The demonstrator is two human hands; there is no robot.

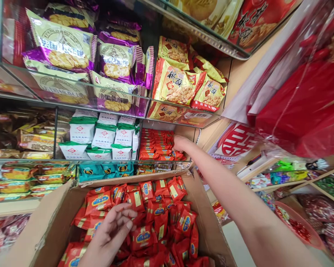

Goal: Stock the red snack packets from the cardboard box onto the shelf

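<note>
Red snack packets (143, 237) with blue and gold labels fill an open cardboard box (49, 222) in front of me. My left hand (114, 230) hovers over these packets with its fingers loosely curved and apart, holding nothing. My right arm stretches forward to the shelf, where my right hand (181, 144) is at the right edge of neatly stacked red packets (156, 142). The fingertips of that hand are partly hidden among the packets, so whether it grips one does not show.
White-and-green packets (103, 135) stand left of the red stack. Above are purple biscuit packs (63, 44) and red-yellow packs (178, 83) behind a clear shelf front. Red bags (306, 100) hang at right. A pink basin (297, 226) sits lower right.
</note>
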